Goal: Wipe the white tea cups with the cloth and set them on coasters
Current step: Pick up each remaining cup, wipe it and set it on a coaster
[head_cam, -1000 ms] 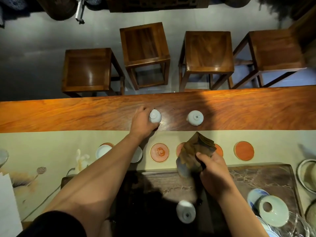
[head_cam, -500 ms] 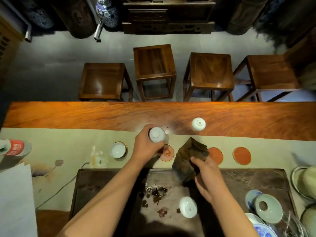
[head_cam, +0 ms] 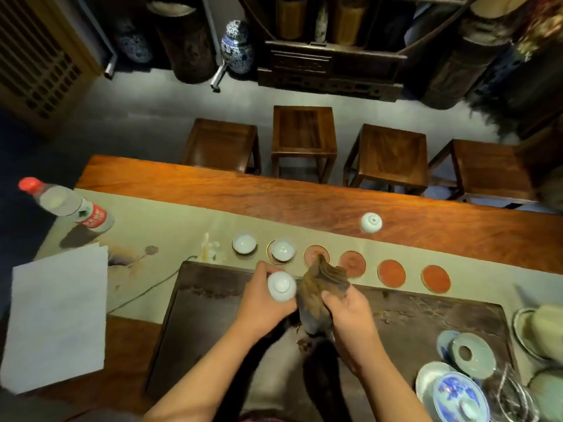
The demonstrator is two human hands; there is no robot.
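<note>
Cup in work: white tea cup [head_cam: 281, 286], held upside down (foot ring up) in left hand [head_cam: 264, 303], fingers wrapped round its body, above the far edge of the dark tea tray [head_cam: 219, 318]. Right hand [head_cam: 350, 318] closed on the brown cloth [head_cam: 321, 287], bunched, touching or v. close to the cup's right side. Judgement: wipe on this cup is just about to start or barely begun.

Done so far, per layout: 2 cups upright on coasters at the left end of the row, cup 1 [head_cam: 244, 243] and cup 2 [head_cam: 282, 250].

Left:
- held cup → wipe, then set down. Next free coaster [head_cam: 313, 254] is just beyond the cloth, partly hidden by it.
- 1 more cup [head_cam: 371, 222], inverted, on bare wood of the counter [head_cam: 304, 205], well apart from the hands, past the row.
- 3 more empty red coasters to the right: [head_cam: 352, 264], [head_cam: 391, 272], [head_cam: 435, 278].

So approx 2 of 4 visible cups placed; 4 coasters open, only 2 cups in view to fill them. Can't tell if more cups sit among the crockery at the lower right [head_cam: 457, 391].

Unrelated: water bottle [head_cam: 70, 207] and white paper [head_cam: 58, 315] at left.
</note>
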